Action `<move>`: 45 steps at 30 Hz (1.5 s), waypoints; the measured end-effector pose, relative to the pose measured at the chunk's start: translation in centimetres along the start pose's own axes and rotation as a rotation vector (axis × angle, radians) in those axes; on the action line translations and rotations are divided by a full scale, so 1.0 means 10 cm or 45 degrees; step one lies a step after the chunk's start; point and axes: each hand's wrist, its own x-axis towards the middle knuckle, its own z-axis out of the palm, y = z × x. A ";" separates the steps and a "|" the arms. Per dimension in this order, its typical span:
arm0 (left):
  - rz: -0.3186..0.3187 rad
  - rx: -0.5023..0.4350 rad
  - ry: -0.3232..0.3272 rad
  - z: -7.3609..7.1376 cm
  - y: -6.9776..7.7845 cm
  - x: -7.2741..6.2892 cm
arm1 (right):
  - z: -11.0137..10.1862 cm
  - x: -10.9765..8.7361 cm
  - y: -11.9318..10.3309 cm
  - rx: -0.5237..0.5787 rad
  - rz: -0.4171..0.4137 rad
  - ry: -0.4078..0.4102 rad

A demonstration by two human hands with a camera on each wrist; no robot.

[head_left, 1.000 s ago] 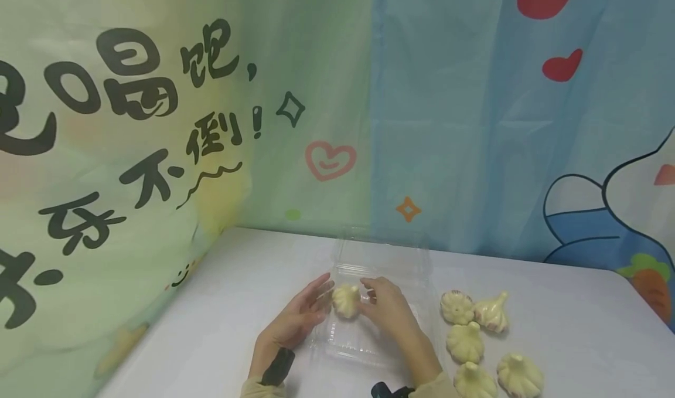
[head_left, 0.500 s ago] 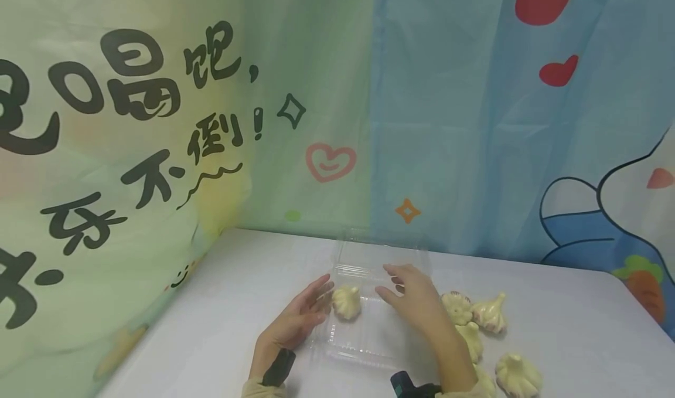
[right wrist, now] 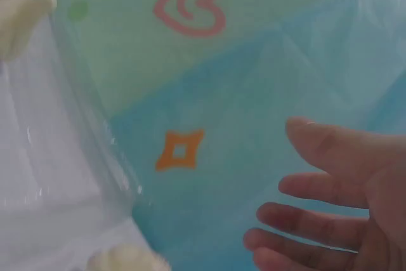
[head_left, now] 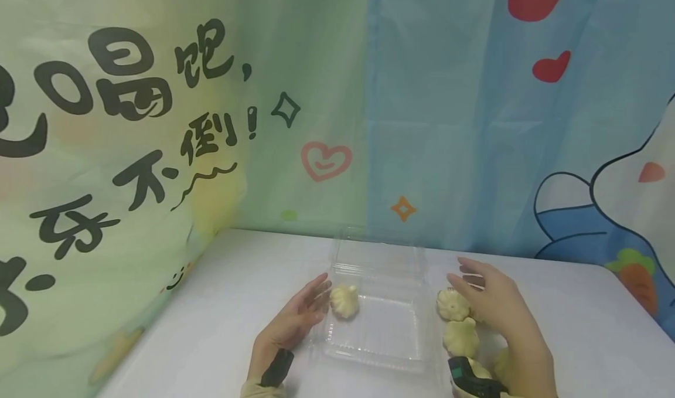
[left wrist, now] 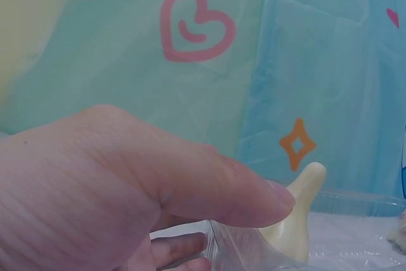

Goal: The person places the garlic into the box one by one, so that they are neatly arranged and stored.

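Head: backdrop (head_left: 327,93) reads "喝饱," & "不倒!"; L hand (head_left: 295,319) relaxed, fairly straight, at clear box's (head_left: 371,334) L side, garlic bulb (head_left: 344,302) inside; R hand (head_left: 498,304) loosely spread, holding nothing, over other bulbs (head_left: 460,338). L wrist: thumb (left wrist: 216,185) overlaps bulb. R wrist: fingers apart, pink heart (right wrist: 190,7) behind

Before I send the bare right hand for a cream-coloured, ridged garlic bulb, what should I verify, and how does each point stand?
1. Right hand open, holding nothing: ok.
2. Hinged, clear plastic box standing open, with its lid laid back: ok.
3. Cream-coloured, ridged garlic bulb inside, at the box's left: ok.
4. Left hand steadying the box: cannot tell; it is at the box's left side, but contact is unclear.
5. Loose bulbs outside, right of the box: ok.
6. Unblocked view of that group: not ok; the right hand covers part.
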 end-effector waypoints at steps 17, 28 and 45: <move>-0.012 0.006 -0.001 0.00 0.00 0.01 | 0.16 0.18 0.40 -0.095 0.032 -0.162; -0.021 0.000 -0.001 0.00 0.01 0.00 | 0.29 0.25 0.45 -0.121 -0.030 -0.111; -0.016 0.019 -0.001 0.00 0.01 0.00 | 0.33 0.24 0.43 -0.056 0.144 -0.116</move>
